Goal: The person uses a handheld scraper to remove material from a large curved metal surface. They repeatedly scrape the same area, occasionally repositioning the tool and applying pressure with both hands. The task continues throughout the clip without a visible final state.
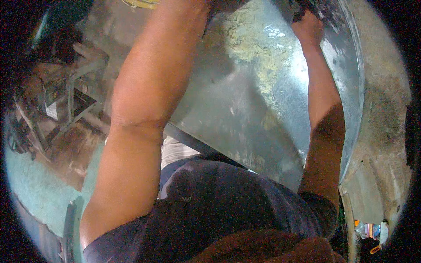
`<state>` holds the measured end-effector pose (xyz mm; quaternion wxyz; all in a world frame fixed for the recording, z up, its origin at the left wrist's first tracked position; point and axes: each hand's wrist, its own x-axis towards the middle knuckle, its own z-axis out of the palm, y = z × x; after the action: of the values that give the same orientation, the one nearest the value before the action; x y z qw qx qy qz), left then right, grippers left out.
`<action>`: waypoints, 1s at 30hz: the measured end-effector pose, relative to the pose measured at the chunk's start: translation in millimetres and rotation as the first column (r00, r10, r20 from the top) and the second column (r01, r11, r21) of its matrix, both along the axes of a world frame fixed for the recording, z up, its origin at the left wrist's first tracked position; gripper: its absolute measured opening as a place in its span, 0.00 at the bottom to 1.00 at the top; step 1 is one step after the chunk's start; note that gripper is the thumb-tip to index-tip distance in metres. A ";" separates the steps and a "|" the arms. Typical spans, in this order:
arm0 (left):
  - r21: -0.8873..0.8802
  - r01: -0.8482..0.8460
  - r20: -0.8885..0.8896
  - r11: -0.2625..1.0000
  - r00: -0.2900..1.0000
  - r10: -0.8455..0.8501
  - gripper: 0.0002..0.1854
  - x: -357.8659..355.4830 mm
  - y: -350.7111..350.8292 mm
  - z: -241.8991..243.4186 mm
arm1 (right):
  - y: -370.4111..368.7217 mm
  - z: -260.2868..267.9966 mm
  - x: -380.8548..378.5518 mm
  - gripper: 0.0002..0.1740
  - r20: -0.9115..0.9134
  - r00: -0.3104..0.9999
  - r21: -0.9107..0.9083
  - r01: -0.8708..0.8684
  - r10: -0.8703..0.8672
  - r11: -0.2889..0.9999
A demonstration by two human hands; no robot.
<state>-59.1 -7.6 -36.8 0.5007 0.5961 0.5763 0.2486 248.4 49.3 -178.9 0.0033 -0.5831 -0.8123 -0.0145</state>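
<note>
My left hand is out of view beyond the top edge; only the bare left forearm and upper arm show. My right hand point(308, 29) is curled at the upper right, beside a dark shape point(297, 12). Blur and shadow keep me from telling whether the fingers grip it. Both arms reach over a broad grey surface point(227, 108), smooth and worn in its near part. Further up, a rough pale-yellow patch point(245, 34) runs into a shiny bluish area point(289, 95). Dark smears lie around the right hand.
A pale raised edge point(358, 62) bounds the surface on the right, against a stained wall point(378, 98). At left are frame-like bars point(70, 95) above a brown floor patch point(72, 157). Colourful small items point(371, 230) sit at lower right. A yellow round thing point(139, 3) shows at the top.
</note>
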 end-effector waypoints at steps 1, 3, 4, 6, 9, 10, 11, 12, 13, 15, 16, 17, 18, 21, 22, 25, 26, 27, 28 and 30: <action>-0.023 -0.026 -0.025 0.999 0.999 0.025 0.36 -1.2 -5.8 10.9 | -5.7 14.3 -5.6 0.23 -0.003 1.000 -0.019 -0.009 0.009 1.000; -0.062 -0.053 -0.051 0.997 0.997 0.050 0.37 2.8 -16.9 34.2 | -7.8 6.1 1.4 0.23 -0.022 1.000 -0.002 -0.018 0.018 1.000; 0.056 0.008 -0.161 0.998 0.987 0.001 0.37 2.1 -1.9 14.1 | 2.5 -17.8 13.4 0.22 -0.049 0.998 0.045 -0.027 0.029 0.999; 0.059 0.045 -0.141 0.997 0.989 -0.036 0.38 4.3 6.9 3.8 | 11.1 -34.7 18.7 0.22 -0.066 0.997 0.082 -0.046 0.051 0.996; 0.047 0.078 -0.058 0.996 0.995 -0.075 0.39 15.5 5.1 -14.3 | -1.7 -28.8 28.3 0.21 -0.011 1.000 0.043 -0.022 0.023 0.999; 0.045 0.022 -0.083 0.999 0.996 -0.018 0.39 0.5 -0.3 -4.2 | -0.2 -7.5 -3.7 0.20 -0.050 0.998 0.028 -0.045 0.046 0.999; 0.057 0.019 -0.147 0.998 0.989 -0.010 0.40 -3.6 0.4 -3.4 | -2.2 4.5 -15.6 0.20 -0.052 0.998 0.010 -0.036 0.037 0.999; 0.071 0.030 -0.203 0.997 0.979 -0.015 0.40 -1.9 5.4 -2.5 | 4.9 7.5 -7.2 0.23 -0.030 0.994 -0.040 -0.103 0.101 0.994; 0.083 0.057 -0.250 0.995 0.968 -0.034 0.40 3.4 10.1 -2.5 | 10.7 -1.2 1.7 0.22 -0.030 0.994 -0.036 -0.108 0.107 0.993; 0.122 0.041 -0.241 0.992 0.970 -0.010 0.41 11.4 11.9 -9.9 | 9.1 -31.9 10.4 0.22 -0.059 0.994 0.050 -0.088 0.091 0.995; 0.131 0.028 -0.237 0.991 0.972 0.004 0.41 14.3 10.4 -12.7 | 10.1 -38.2 10.0 0.22 -0.066 0.993 0.062 -0.092 0.096 0.994; 0.108 0.035 -0.192 0.994 0.981 -0.014 0.41 13.9 8.2 -13.6 | 10.7 -44.9 8.9 0.21 -0.063 0.993 0.065 -0.096 0.100 0.993; 0.091 0.040 -0.151 0.995 0.988 -0.026 0.40 10.2 6.1 -12.2 | 10.7 -41.3 5.2 0.21 -0.051 0.994 0.049 -0.092 0.094 0.995; 0.121 0.045 -0.148 0.992 0.989 -0.027 0.40 2.5 6.4 -12.9 | 0.5 -6.1 -22.2 0.21 -0.048 0.996 0.012 -0.078 0.078 0.997; 0.142 0.056 -0.160 0.988 0.987 -0.032 0.40 2.5 7.2 -13.8 | 5.6 -8.5 -26.3 0.20 -0.061 0.993 0.015 -0.101 0.102 0.995; 0.127 0.051 -0.105 0.991 0.994 -0.038 0.40 1.6 4.8 -6.2 | 3.9 -31.3 -70.5 0.19 -0.137 0.971 0.107 -0.183 0.197 0.977; 0.129 0.056 -0.125 0.990 0.991 -0.039 0.39 2.0 5.5 -3.3 | 7.2 -53.1 -71.0 0.16 -0.330 0.917 0.172 -0.173 0.222 0.970; 0.116 0.108 -0.094 0.987 0.991 -0.097 0.39 20.5 8.7 -18.4 | 1.2 -74.4 -29.7 0.17 -0.069 0.967 0.154 -0.231 0.243 0.961; 0.112 0.074 -0.138 0.991 0.989 -0.058 0.39 9.5 5.8 -5.4 | 18.5 -77.2 -28.5 0.20 0.128 0.929 0.145 -0.364 0.347 0.920; 0.107 0.092 -0.114 0.990 0.990 -0.080 0.39 19.3 7.1 -14.6 | -4.3 -70.9 17.7 0.24 0.076 0.982 0.081 -0.178 0.172 0.981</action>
<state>-39.8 -0.4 -51.4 0.4445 0.6603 0.5617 0.2258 266.1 45.0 -249.8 0.0022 -0.5078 -0.8586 -0.0697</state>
